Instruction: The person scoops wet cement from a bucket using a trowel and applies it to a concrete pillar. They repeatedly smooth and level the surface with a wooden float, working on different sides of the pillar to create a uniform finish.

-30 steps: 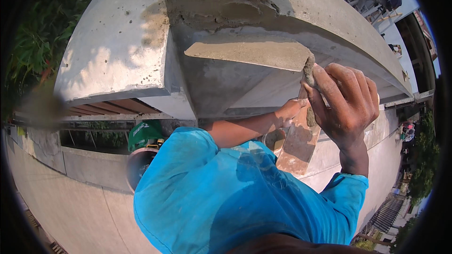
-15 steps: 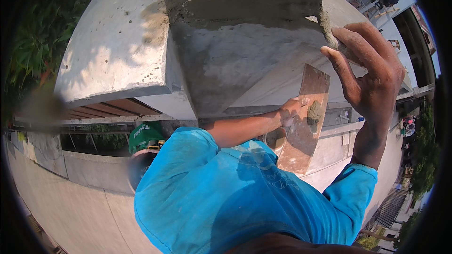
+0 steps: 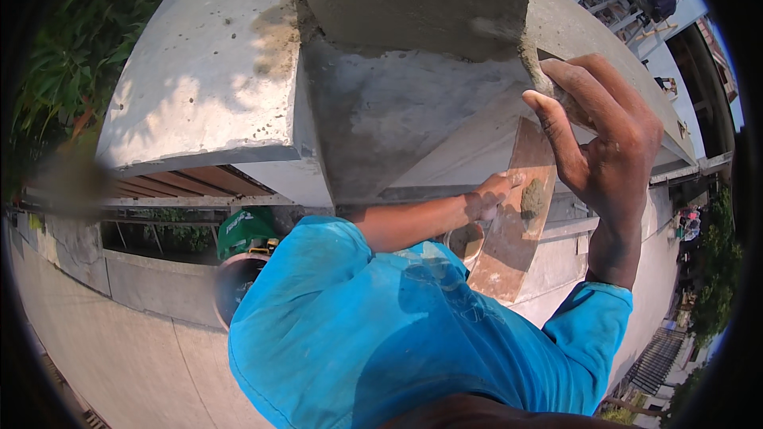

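My right hand (image 3: 608,131) is raised at the right, fingers and thumb curled round the mortar-crusted end of a plastering trowel (image 3: 421,12). Its wide grey blade lies across the upper middle, close to the concrete surface (image 3: 397,103); whether it touches cannot be told. Across my front reaches my left arm, and my left hand (image 3: 497,191) grips the edge of a long brown mortar board (image 3: 509,246). A lump of wet mortar (image 3: 532,199) sits on the board's upper half. Partly hidden by the board is a round container (image 3: 465,242).
A pale concrete block (image 3: 199,71) with a sharp corner juts out at upper left, foliage (image 3: 71,56) beyond it. Below stand a green bag (image 3: 246,232) and a dark round tub (image 3: 236,290). A distant person (image 3: 660,0) is by scaffolding at upper right.
My right hand and the trowel have shifted left and slightly down relative to the concrete, and the blade's face shows more broadly. My left hand still grips the mortar board.
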Demonstrator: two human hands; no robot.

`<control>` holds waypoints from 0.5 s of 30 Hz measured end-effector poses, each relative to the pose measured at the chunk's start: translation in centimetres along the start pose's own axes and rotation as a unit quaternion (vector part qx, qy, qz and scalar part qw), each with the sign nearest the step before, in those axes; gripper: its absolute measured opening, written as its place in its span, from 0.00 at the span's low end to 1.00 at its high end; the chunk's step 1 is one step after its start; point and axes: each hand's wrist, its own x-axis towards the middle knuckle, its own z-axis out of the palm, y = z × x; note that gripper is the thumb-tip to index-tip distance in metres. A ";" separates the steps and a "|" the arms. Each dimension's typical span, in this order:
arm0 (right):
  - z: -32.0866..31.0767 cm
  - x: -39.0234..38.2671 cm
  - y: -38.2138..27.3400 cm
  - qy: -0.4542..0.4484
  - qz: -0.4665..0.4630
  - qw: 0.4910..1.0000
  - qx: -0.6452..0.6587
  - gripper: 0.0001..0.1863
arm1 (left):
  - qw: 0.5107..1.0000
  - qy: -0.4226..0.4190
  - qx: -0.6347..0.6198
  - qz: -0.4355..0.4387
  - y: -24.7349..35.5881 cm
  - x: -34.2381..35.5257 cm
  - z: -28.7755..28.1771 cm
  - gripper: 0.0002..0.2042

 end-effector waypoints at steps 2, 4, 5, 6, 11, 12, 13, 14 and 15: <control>0.3 0.0 -0.2 -0.009 0.016 1.000 0.003 0.13 | 1.000 0.000 0.003 -0.008 0.2 -0.3 0.1 0.21; 0.4 0.0 -0.4 -0.031 0.039 0.999 -0.003 0.13 | 0.999 0.015 0.027 -0.007 0.6 -0.8 0.6 0.21; 0.3 -0.1 -0.6 -0.025 0.033 0.999 -0.017 0.12 | 0.999 0.021 0.034 -0.011 0.8 -1.0 0.9 0.21; 0.1 -0.1 -0.7 -0.020 0.026 0.999 -0.030 0.12 | 0.998 0.044 0.050 -0.022 1.0 -1.3 1.2 0.21; -1.8 0.1 -0.2 -0.020 0.009 0.997 -0.074 0.13 | 0.998 0.042 0.043 -0.026 1.6 -1.7 1.8 0.21; -2.2 0.2 0.1 -0.022 0.000 0.996 -0.087 0.14 | 0.996 0.060 0.051 -0.038 1.7 -1.6 1.9 0.21; -2.5 0.2 0.4 -0.024 -0.011 0.995 -0.098 0.14 | 0.994 0.079 0.060 -0.050 1.7 -1.6 1.9 0.21; -2.9 0.3 0.8 -0.020 -0.011 0.995 -0.100 0.14 | 0.994 0.081 0.058 -0.047 1.8 -1.6 1.9 0.21; -3.2 0.4 1.2 -0.019 -0.020 0.993 -0.117 0.14 | 0.994 0.083 0.055 -0.045 1.8 -1.6 2.0 0.21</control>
